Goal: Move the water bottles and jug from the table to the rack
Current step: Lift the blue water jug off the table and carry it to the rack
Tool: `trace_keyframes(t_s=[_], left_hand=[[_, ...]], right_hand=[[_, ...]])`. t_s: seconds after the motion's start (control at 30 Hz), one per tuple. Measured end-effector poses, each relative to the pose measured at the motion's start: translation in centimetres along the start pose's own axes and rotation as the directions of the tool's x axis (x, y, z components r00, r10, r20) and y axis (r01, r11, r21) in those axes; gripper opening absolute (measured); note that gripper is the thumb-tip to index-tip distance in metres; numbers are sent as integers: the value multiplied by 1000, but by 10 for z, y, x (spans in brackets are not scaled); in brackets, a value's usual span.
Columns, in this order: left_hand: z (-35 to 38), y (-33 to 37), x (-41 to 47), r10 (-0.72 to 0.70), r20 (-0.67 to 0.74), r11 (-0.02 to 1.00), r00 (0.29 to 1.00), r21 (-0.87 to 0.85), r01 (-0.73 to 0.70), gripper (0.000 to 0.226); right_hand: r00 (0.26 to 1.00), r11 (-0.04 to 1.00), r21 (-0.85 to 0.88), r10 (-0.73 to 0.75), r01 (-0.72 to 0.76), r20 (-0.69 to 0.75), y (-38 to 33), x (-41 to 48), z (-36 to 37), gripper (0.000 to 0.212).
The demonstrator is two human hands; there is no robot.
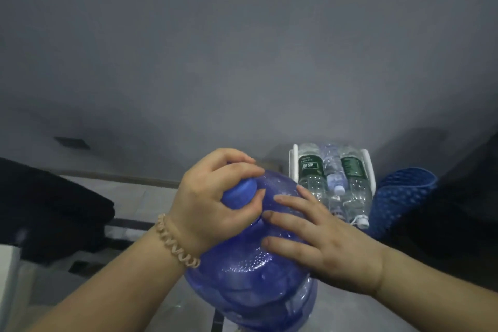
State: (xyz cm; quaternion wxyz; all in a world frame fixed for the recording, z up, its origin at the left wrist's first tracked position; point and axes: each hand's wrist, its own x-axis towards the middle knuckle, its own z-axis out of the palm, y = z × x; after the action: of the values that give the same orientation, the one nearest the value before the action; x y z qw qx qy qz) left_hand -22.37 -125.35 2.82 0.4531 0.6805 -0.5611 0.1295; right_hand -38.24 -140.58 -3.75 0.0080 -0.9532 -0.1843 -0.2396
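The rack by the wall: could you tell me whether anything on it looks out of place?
Nothing is spilled. The bottles lie stacked on the white rack, their caps past its near edge. Both hands hold the blue jug, tilted.

My left hand [213, 205]: bare, no rings, nails short and unpainted. Left wrist: one coiled hair tie [176, 244], beige, spiral telephone-cord type, worn as a bracelet, its loops running from 11 o'clock to 5 o'clock across the wrist. Left forearm: bare, no sleeve in view. My right hand [320, 242]: bare, no rings, no band, nails short and unpainted. Right wrist and forearm: bare, entering from 4 o'clock, no sleeve showing.
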Motion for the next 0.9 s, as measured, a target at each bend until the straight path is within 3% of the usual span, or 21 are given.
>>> trace_keyframes(t_s=[0.57,0.9], left_hand=[[52,-114,122,-96,-12,979,995,180,97,26],[94,-189,144,-98,13,991,995,94,96,25]], right_hand=[[989,991,87,-93,104,-119,187,73,68,29],[998,997,55,-54,56,-31,242,78,107,31]])
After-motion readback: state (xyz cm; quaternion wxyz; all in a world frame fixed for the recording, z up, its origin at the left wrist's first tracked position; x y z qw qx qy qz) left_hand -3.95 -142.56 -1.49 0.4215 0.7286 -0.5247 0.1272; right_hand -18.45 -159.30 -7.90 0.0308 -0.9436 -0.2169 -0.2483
